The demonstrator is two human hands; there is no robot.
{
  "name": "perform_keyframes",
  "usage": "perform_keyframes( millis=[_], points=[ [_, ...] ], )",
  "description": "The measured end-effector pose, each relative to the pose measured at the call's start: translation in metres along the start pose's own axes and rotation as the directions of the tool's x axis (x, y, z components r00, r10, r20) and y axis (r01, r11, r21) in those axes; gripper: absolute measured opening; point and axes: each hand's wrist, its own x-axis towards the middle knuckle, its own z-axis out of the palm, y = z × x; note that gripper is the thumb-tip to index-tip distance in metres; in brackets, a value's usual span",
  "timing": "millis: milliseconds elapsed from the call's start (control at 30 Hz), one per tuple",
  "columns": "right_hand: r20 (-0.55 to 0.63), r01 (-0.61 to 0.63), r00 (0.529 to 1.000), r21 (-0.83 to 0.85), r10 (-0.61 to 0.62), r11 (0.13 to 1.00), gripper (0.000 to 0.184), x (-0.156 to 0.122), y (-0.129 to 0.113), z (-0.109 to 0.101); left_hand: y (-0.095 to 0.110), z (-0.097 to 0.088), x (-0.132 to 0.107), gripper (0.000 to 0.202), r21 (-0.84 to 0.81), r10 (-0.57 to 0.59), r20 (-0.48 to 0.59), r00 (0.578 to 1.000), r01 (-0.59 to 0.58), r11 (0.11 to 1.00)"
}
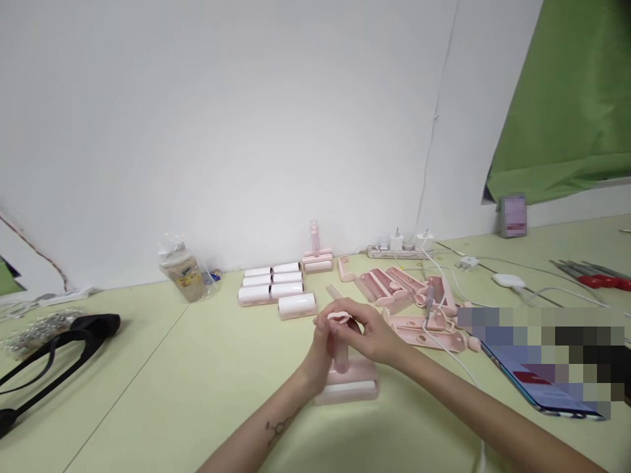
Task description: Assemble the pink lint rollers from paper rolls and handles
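A pink lint roller (352, 384) with a white sticky roll stands handle-up at the table's front middle. My left hand (320, 348) is wrapped round the upper part of its handle. From the other side, my right hand (372, 332) grips the pale pink loop-shaped end piece (338, 318) at the top of the handle. My fingers partly hide the handle. Just beyond my hands lies a clear stick-like piece (334, 291). White sticky rolls (297, 305) lie behind to the left, and loose pink roller covers (384, 286) are heaped behind to the right.
Another lint roller (318, 253) stands by the wall. Beside it is a power strip (389, 251) with chargers, its white cable (458, 361) crossing the table near my right arm. A phone (537, 381) and red-handled tools (596, 281) are right; a bagged cup (185, 276) and black strap (83, 355) left.
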Motion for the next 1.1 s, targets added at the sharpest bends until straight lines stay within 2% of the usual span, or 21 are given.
perform_keyframes(
  millis=[100, 233, 367, 467, 733, 967, 1033, 1100],
  points=[
    [-0.052, -0.027, 0.998, -0.016, 0.026, 1.0, 0.019, -0.004, 0.002, 0.006, -0.012, 0.015, 0.004, 0.068, -0.077, -0.051, -0.076, 0.996, 0.045, 0.996],
    [-0.126, 0.004, 0.992, 0.062, 0.004, 0.998, 0.02, -0.008, 0.004, 0.017, -0.023, 0.02, 0.002, 0.064, -0.161, -0.069, -0.215, 0.974, 0.034, 0.986],
    [-0.255, 0.077, 0.967, 0.198, -0.024, 0.977, 0.017, -0.01, 0.008, 0.03, -0.019, 0.026, 0.0, 0.055, -0.199, -0.049, -0.316, 0.947, -0.016, 0.98],
    [-0.278, 0.084, 0.96, 0.283, -0.002, 0.955, 0.016, -0.01, 0.01, 0.035, -0.014, 0.029, -0.001, 0.052, -0.198, -0.019, -0.355, 0.935, -0.055, 0.979],
    [-0.306, 0.124, 0.952, 0.36, -0.008, 0.925, 0.017, -0.009, 0.013, 0.039, -0.013, 0.029, -0.002, 0.048, -0.2, -0.003, -0.342, 0.94, -0.07, 0.977],
    [-0.389, 0.14, 0.921, 0.325, -0.003, 0.935, 0.015, -0.009, 0.013, 0.043, -0.013, 0.028, 0.002, 0.05, -0.213, 0.024, -0.327, 0.945, -0.099, 0.972],
    [-0.343, 0.127, 0.939, 0.313, -0.013, 0.941, 0.015, -0.009, 0.013, 0.039, -0.014, 0.026, 0.002, 0.051, -0.219, 0.004, -0.293, 0.956, -0.071, 0.973],
    [-0.233, 0.096, 0.972, 0.284, -0.028, 0.954, 0.017, -0.007, 0.011, 0.03, -0.016, 0.023, 0.002, 0.053, -0.225, -0.026, -0.241, 0.97, -0.03, 0.974]
  ],
)
